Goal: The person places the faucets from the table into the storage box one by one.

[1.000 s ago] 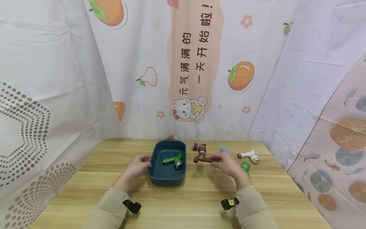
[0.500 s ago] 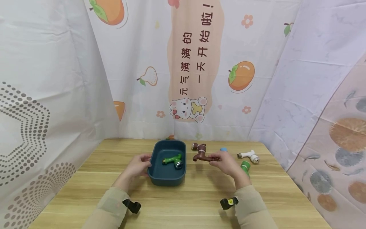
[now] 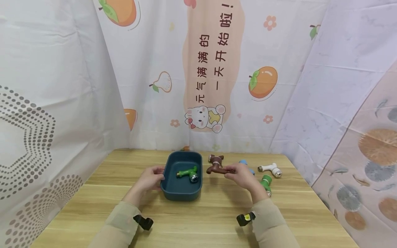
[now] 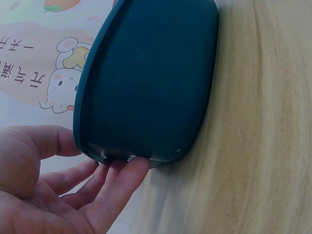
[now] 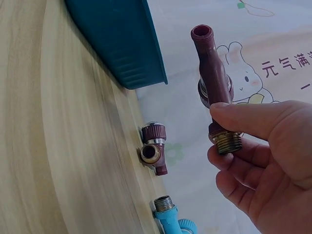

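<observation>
My left hand (image 3: pixel 150 179) holds the near-left edge of a dark teal plastic tub (image 3: pixel 181 197), thumb at the rim and fingers against its outer wall (image 4: pixel 146 97). Inside the tub lies a green tap (image 3: pixel 188 173) with a chrome-capped knob. To the tub's right, my right hand (image 3: pixel 243 177) pinches a brown tap (image 3: pixel 216 169) by its brass-threaded end (image 5: pixel 228 142), raised above the table. In the right wrist view its spout (image 5: pixel 202 32) points upward. A second brown tap (image 5: pixel 154 141) lies on the table behind it.
On the right side of the wooden table (image 3: pixel 198 224) lie a white tap (image 3: pixel 271 168), another green tap (image 3: pixel 266 182) and a blue tap (image 5: pixel 170 220), partly hidden by my right hand in the head view. A printed curtain (image 3: pixel 149 124) hangs behind the table.
My right hand has moved slightly left with the brown tap, nearer the tub. More of the blue and green taps shows behind it. My left hand and the tub stay in place.
</observation>
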